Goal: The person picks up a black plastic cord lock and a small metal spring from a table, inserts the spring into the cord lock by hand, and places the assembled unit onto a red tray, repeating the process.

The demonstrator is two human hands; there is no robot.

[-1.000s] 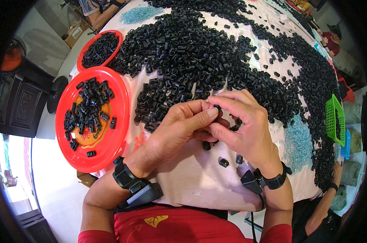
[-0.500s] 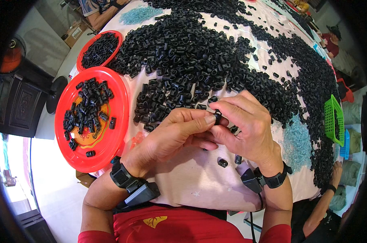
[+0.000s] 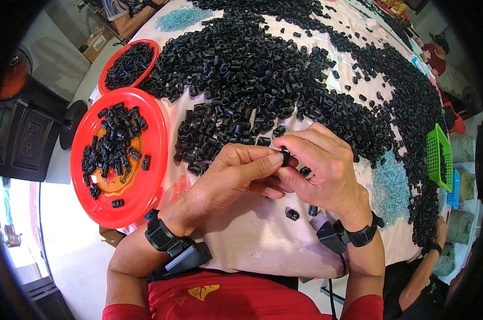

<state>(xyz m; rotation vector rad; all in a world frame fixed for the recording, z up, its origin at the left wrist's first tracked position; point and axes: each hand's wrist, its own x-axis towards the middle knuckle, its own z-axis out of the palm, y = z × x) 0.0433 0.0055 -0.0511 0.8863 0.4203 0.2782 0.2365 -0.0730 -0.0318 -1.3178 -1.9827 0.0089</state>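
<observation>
Both my hands meet over the near part of the table, pinching one small black plastic cord lock (image 3: pixel 285 154) between them. My left hand (image 3: pixel 232 172) grips it with thumb and forefinger, the other fingers curled beneath. From the right, my right hand (image 3: pixel 326 162) closes thumb and forefinger on the same piece; fingers partly cover it. Just below the hands, a loose black cord lock piece (image 3: pixel 292 214) lies on the pale cloth, with another (image 3: pixel 312 210) beside my right wrist. Beyond my fingers spreads a big heap of hollow black cord lock bodies (image 3: pixel 236 80).
On the left, a red tray (image 3: pixel 158 176) holds a cluster of black pieces; a smaller red tray (image 3: pixel 155 64) behind it holds thin black parts. Tiny bluish springs (image 3: pixel 389 186) lie piled at right. A green basket (image 3: pixel 438 154) stands at the right edge. Other people sit around the table.
Hardly anything differs: both hands keep their pinch on the cord lock with only slight finger movement. The whole view has shifted slightly.
</observation>
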